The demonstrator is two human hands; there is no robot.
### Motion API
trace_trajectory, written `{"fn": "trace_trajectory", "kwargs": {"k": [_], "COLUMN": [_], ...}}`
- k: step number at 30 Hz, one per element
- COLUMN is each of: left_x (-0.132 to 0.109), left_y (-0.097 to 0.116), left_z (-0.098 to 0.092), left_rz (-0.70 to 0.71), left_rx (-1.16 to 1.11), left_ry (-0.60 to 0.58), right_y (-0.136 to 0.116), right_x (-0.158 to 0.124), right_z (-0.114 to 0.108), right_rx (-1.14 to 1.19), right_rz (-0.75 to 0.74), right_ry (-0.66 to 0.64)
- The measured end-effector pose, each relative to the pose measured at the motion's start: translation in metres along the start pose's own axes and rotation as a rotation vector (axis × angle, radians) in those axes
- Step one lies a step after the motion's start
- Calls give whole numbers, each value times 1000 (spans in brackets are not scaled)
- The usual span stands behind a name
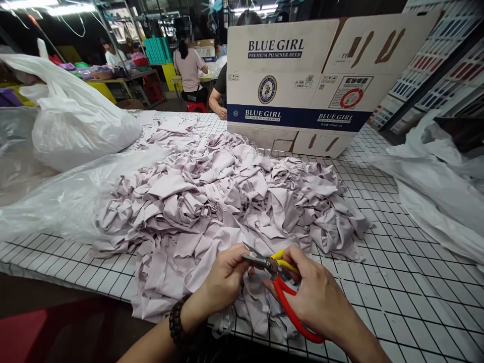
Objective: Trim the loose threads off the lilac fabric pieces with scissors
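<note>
My right hand [317,292] grips scissors [270,264] with one yellow and one red handle loop. The blades are parted and point left, toward the fingertips of my left hand [225,277]. Those fingers are pinched together at the blade tips; what sits between them is hidden or too small to name. A dark beaded bracelet circles my left wrist. Beneath and beyond both hands spreads a large heap of pale pinkish-grey fabric pieces [227,189], with some strips hanging down near the table's front edge.
The heap lies on a white table with a black grid [393,272]. Behind it stands a Blue Girl beer carton [291,91]. White plastic bags [79,116] sit left, another plastic bag [442,186] right. A person's arm [218,98] shows beside the carton; others sit farther back.
</note>
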State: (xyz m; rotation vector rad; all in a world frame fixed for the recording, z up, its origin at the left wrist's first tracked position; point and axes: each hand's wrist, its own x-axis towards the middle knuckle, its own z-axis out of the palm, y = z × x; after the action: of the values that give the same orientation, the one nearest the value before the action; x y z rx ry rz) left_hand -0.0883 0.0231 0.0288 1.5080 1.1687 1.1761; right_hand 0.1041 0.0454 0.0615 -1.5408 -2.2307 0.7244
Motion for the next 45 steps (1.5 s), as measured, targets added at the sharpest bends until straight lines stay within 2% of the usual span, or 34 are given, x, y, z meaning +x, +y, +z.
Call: {"fn": "trace_trajectory", "kwargs": {"k": [8,16,32,35,39,42,45], "left_x": [0,-1,-2,-1,1,2,1], "left_y": [-2,-5,-5,-6,-4,-2,1], "left_z": [2,4,3,3,6,11,13], "left_rz": [-14,-49,-81,-78,-91,-72,-53], "left_rx": [-31,-85,-136,-119,-58,-27,-43], "left_ry": [-8,1,-44,-36,-17,-46,-122], "right_y": [3,7,16,23,27,19,8], "right_x": [2,1,1,4,6,6,7], "right_z": [-2,5,8,8,8,15,29], "right_rx": [-95,-131,11,220,845,1107,1194], "right_rz": [-15,-9,-7,106,304,252,234], "right_ry": [-49,-32,-23,-81,-187,-240,-104]}}
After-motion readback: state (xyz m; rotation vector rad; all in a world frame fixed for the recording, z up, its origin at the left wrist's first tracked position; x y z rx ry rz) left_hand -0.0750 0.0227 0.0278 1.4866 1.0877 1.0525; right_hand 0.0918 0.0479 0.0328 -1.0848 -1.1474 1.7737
